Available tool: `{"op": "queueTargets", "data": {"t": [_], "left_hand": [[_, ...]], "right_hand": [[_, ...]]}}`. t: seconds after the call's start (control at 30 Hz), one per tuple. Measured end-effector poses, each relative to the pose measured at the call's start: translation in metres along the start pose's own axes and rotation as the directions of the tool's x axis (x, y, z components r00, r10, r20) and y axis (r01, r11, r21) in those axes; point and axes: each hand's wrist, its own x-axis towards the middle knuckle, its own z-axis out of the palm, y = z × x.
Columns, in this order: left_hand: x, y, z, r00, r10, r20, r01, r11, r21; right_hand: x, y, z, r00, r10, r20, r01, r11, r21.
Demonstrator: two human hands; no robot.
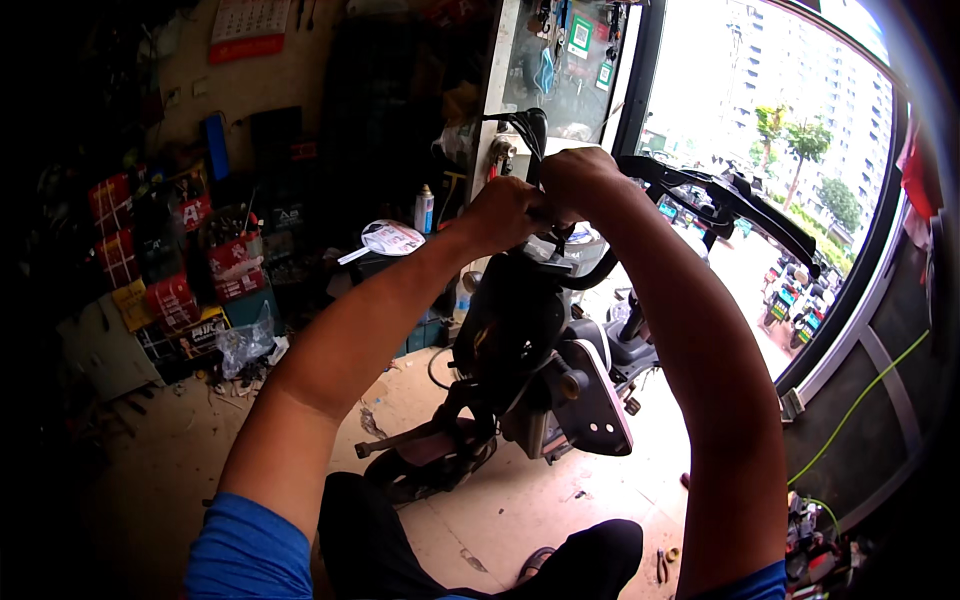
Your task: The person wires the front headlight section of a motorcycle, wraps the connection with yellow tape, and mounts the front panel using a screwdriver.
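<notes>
A dark electric scooter [505, 320] stands in front of me, with its black handlebar [745, 205] reaching to the right. Both my arms stretch out over its upper part. My left hand [505, 213] is closed, its fingers bent toward the middle of the handlebar. Just right of it and slightly higher, my right hand [582, 180] is closed too, back of the hand toward me. The two hands nearly meet, and whatever is between their fingers is hidden. A dark mirror [530, 128] rises just beyond my hands.
On the left are stacked red boxes [238, 265] and a plastic bag [247, 340]. A spray can [424, 210] and a white hand fan [392, 238] sit beyond my left forearm. Pliers [661, 566] lie on the floor at lower right. A green cable [862, 402] hangs by the door frame.
</notes>
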Motion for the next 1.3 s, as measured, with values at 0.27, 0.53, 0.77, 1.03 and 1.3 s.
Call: {"op": "queueTargets", "data": {"t": [0.27,0.53,0.77,1.03,1.3], "left_hand": [[-0.004,-0.016,0.005,0.971,-0.218,0.098,0.239,0.887,-0.394],[0.008,-0.021,0.003,0.939,-0.279,0.203,0.334,0.881,-0.336],[0.023,-0.007,0.008,0.955,-0.184,0.231,0.249,0.923,-0.294],[0.025,-0.023,-0.002,0.944,-0.188,0.271,0.256,0.936,-0.243],[0.04,-0.022,-0.006,0.917,-0.128,0.379,0.226,0.947,-0.229]], "right_hand": [[-0.007,0.002,0.004,0.996,0.018,-0.093,-0.013,0.999,0.053],[-0.105,-0.027,0.034,0.838,0.027,-0.545,0.348,0.743,0.572],[-0.169,0.018,0.107,0.73,0.548,-0.408,0.308,0.27,0.912],[-0.105,0.067,0.141,0.819,0.503,-0.274,0.288,0.051,0.956],[-0.076,0.048,0.18,0.746,0.499,-0.441,0.619,-0.275,0.736]]}}
